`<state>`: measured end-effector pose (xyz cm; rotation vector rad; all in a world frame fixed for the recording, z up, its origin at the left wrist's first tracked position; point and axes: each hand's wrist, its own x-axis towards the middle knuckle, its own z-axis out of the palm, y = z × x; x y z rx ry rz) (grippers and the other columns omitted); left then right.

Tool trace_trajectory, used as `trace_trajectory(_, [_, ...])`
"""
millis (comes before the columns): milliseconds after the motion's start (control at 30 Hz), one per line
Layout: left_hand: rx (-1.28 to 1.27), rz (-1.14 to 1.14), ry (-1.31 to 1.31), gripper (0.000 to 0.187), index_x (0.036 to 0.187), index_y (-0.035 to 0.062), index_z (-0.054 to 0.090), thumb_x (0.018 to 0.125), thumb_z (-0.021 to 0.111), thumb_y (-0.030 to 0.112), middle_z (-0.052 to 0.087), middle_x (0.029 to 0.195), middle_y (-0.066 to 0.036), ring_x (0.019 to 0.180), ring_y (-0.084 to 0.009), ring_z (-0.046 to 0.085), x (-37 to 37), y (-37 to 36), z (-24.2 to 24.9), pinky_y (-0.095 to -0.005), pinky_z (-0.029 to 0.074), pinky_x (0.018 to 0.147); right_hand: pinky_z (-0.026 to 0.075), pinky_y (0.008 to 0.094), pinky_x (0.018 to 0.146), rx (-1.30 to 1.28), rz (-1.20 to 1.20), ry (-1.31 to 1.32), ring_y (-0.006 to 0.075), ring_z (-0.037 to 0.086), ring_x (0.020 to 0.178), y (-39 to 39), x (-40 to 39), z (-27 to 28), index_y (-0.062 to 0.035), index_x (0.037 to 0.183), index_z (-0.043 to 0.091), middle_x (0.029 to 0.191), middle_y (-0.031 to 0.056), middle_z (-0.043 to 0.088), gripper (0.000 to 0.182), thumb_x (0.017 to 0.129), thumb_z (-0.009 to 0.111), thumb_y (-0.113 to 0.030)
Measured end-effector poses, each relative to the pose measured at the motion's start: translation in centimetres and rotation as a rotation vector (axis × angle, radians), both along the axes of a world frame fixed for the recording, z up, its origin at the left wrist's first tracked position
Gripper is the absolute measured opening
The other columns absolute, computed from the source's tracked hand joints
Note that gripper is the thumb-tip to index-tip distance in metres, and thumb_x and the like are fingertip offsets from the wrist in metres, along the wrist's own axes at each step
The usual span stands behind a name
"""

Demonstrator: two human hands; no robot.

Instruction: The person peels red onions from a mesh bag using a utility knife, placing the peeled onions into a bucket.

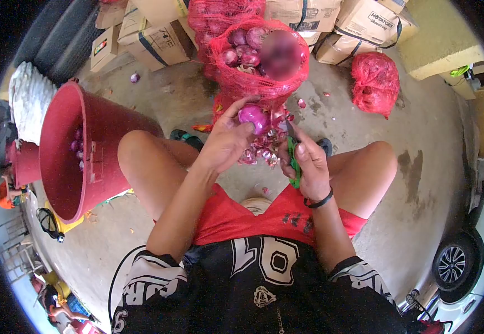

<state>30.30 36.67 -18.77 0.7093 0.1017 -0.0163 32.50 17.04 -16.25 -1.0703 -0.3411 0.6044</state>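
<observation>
A shiny purple-red onion sits in my left hand, gripped between the thumb and fingers. My right hand is closed around a knife with a green handle, its blade pointing forward, a little to the right of the onion. Just ahead of both hands stands an open red mesh bag full of red onions, part of its contents blurred. Below the hands, loose onion skins are scattered on the floor between my feet.
A large red tub tilts open at my left, with some onions inside. Cardboard boxes and another mesh bag stand behind the open one. A tied red bag lies at the right. Other people are at the far left.
</observation>
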Motion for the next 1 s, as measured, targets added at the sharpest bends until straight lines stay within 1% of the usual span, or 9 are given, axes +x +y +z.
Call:
trace_trajectory(167, [-0.049, -0.057, 0.011, 0.065, 0.137, 0.0063, 0.038, 0.082, 0.072, 0.012, 0.055, 0.130, -0.014, 0.117, -0.0305, 0.058, -0.4, 0.4, 1.0, -0.0476, 0.046, 0.102, 0.032, 0.0199, 0.046, 0.006, -0.206, 0.088, 0.0064, 0.041, 0.054, -0.9, 1.4, -0.6, -0.0063, 0.143, 0.040, 0.079, 0.0008, 0.053, 0.049, 0.102, 0.044, -0.032])
trace_trajectory(267, [-0.085, -0.030, 0.011, 0.064, 0.137, 0.0066, 0.037, 0.083, 0.070, 0.008, 0.055, 0.130, -0.014, 0.117, -0.0308, 0.058, -0.4, 0.5, 0.7, -0.0476, 0.046, 0.102, 0.033, 0.0201, 0.047, 0.038, -0.317, 0.162, 0.0073, 0.042, 0.053, -1.0, 2.1, 0.5, -0.0077, 0.110, 0.051, 0.083, 0.0048, 0.051, 0.028, 0.102, 0.044, -0.034])
trace_trajectory(300, [-0.096, -0.018, 0.009, 0.064, 0.137, 0.0067, 0.037, 0.083, 0.070, 0.007, 0.055, 0.130, -0.015, 0.117, -0.0308, 0.057, -0.4, 0.6, 0.5, -0.0475, 0.046, 0.102, 0.034, 0.0201, 0.047, 0.007, -0.335, 0.166, 0.0072, 0.044, 0.054, -1.4, 2.3, 0.0, -0.0094, 0.110, 0.051, 0.082, 0.0041, 0.052, 0.026, 0.102, 0.044, -0.033])
trace_trajectory(400, [-0.083, 0.029, 0.015, 0.063, 0.137, 0.0066, 0.036, 0.083, 0.069, 0.006, 0.055, 0.129, -0.015, 0.118, -0.0304, 0.057, -0.3, 0.7, 0.3, -0.0478, 0.046, 0.102, 0.034, 0.0191, 0.048, -0.103, -0.371, 0.131, 0.0060, 0.044, 0.055, -1.5, 2.5, -1.1, -0.0096, 0.125, 0.050, 0.081, 0.0019, 0.053, 0.033, 0.102, 0.043, -0.033])
trace_trajectory(500, [0.000, 0.058, 0.022, 0.059, 0.135, 0.0052, 0.039, 0.084, 0.068, 0.005, 0.056, 0.127, -0.016, 0.118, -0.0288, 0.056, -0.1, 0.6, 0.3, -0.0471, 0.046, 0.103, 0.043, 0.0215, 0.054, -0.420, -0.212, -0.075, 0.0065, 0.049, 0.057, -1.0, 1.6, -0.7, -0.0045, 0.145, 0.037, 0.080, 0.0029, 0.058, 0.048, 0.101, 0.046, -0.023])
trace_trajectory(600, [0.059, 0.057, 0.025, 0.056, 0.133, 0.0036, 0.041, 0.084, 0.067, 0.005, 0.058, 0.125, -0.015, 0.117, -0.0272, 0.057, -0.1, 0.4, 0.6, -0.0457, 0.046, 0.102, 0.045, 0.0314, 0.083, -0.504, -0.172, -0.378, 0.0198, 0.060, 0.089, -0.1, 0.7, -0.8, -0.0006, 0.144, 0.037, 0.109, 0.0179, 0.060, 0.052, 0.097, 0.052, -0.020])
trace_trajectory(667, [0.092, 0.032, 0.046, 0.054, 0.132, 0.0027, 0.042, 0.084, 0.067, 0.005, 0.058, 0.124, -0.015, 0.116, -0.0262, 0.058, -0.2, 0.7, -0.1, -0.0441, 0.047, 0.101, 0.046, 0.0352, 0.093, -0.546, -0.137, -0.549, 0.0271, 0.063, 0.104, 0.1, 0.7, -0.9, 0.0008, 0.143, 0.037, 0.120, 0.0241, 0.060, 0.054, 0.096, 0.055, -0.018])
trace_trajectory(800, [-0.015, 0.009, 0.099, 0.046, 0.129, 0.0016, 0.045, 0.086, 0.063, -0.003, 0.058, 0.123, -0.014, 0.107, -0.0234, 0.061, -0.4, 0.7, 0.2, -0.0386, 0.050, 0.096, 0.046, 0.0373, 0.095, -0.589, -0.084, -0.691, 0.0368, 0.059, 0.114, 0.2, 0.8, -0.7, 0.0009, 0.142, 0.038, 0.125, 0.0278, 0.056, 0.054, 0.094, 0.056, -0.016])
trace_trajectory(1000, [0.355, -0.017, 0.047, 0.051, 0.125, 0.0010, 0.049, 0.079, 0.072, -0.003, 0.059, 0.116, -0.010, 0.106, -0.0194, 0.059, -0.2, 0.2, -0.5, -0.0337, 0.049, 0.095, 0.046, 0.0389, 0.096, -0.628, -0.104, -0.673, 0.0389, 0.057, 0.116, 0.7, 0.8, 0.1, 0.0008, 0.141, 0.040, 0.125, 0.0285, 0.055, 0.054, 0.092, 0.058, -0.014])
